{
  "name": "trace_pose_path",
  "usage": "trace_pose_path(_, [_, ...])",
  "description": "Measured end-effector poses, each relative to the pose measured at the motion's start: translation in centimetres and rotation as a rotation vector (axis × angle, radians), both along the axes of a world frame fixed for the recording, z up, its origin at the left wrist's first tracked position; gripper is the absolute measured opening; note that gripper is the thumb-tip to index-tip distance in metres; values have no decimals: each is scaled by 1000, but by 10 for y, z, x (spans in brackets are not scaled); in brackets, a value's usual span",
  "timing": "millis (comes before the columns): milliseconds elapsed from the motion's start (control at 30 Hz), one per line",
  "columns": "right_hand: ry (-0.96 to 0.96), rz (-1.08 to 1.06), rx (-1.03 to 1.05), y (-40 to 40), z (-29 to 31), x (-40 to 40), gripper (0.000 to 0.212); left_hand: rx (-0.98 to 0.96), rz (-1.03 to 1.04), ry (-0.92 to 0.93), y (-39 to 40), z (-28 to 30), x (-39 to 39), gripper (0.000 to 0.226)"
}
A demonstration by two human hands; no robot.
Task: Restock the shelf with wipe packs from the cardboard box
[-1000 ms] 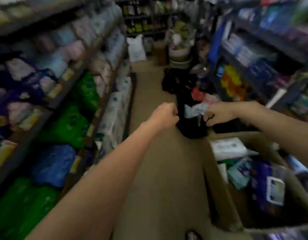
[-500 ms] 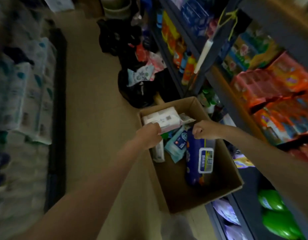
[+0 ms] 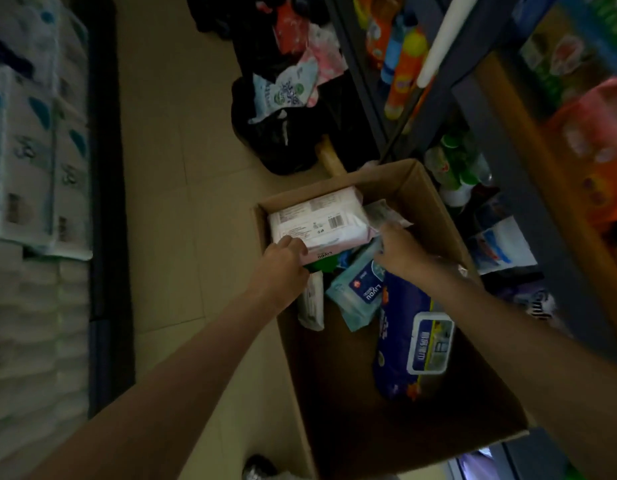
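Note:
An open cardboard box point(image 3: 438, 209) stands on the floor beside the right-hand shelf point(image 3: 529, 188). Inside lie a white-and-pink wipe pack point(image 3: 321, 220) at the far end, a light blue wipe pack point(image 3: 355, 296) in the middle, a dark blue wipe pack point(image 3: 414, 344) on the right, and a small white pack point(image 3: 312, 303) upright against the left wall. My left hand point(image 3: 286, 261) grips the near left corner of the white-and-pink pack. My right hand point(image 3: 400, 251) reaches in at that pack's right end, fingers curled; what they hold is hidden.
A black bag point(image 3: 283, 133) stuffed with packs sits on the floor just beyond the box. Stacked white tissue bundles point(image 3: 33, 161) fill the left shelf. Bottles point(image 3: 400, 60) and orange packs point(image 3: 591, 133) fill the right shelves. Tan tiled floor point(image 3: 182, 168) runs between.
The view swung from looking down the aisle to looking down into the box. Both hands dropped into the box, and my left hand took hold of the white-and-pink pack.

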State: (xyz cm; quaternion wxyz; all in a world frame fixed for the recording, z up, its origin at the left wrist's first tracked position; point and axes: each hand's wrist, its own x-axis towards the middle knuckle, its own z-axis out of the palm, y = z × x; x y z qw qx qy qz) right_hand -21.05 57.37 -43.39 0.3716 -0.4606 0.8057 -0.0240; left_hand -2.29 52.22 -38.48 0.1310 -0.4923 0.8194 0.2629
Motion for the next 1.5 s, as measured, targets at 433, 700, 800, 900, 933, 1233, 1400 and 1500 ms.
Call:
trace_pose_path(433, [382, 238, -17, -49, -47, -12, 31, -17, 6, 33, -2, -35, -16, 33])
trace_pose_path(700, [259, 229, -70, -52, 0, 2, 26, -62, 94, 28, -6, -21, -18, 42])
trace_pose_path(800, [270, 311, -157, -64, 43, 18, 28, -2, 199, 101, 4, -7, -12, 53])
trace_pose_path(900, [262, 443, -207, -73, 91, 44, 31, 7, 192, 189, 8, 7, 4, 69])
trace_pose_path(933, [256, 468, -213, -76, 108, 54, 30, -5, 193, 195, 6, 14, 11, 75])
trace_pose_path(1233, [74, 437, -357, -81, 305, 152, 35, -112, 337, 477, 5, 121, 92, 120])
trace_pose_path(1400, [140, 570, -536, -64, 419, 246, 34, -406, 314, 622, -22, 213, 208, 120])
trace_pose_path(1500, [158, 681, -692, -45, 490, 317, 38, -642, 281, 520, -14, 283, 290, 113])
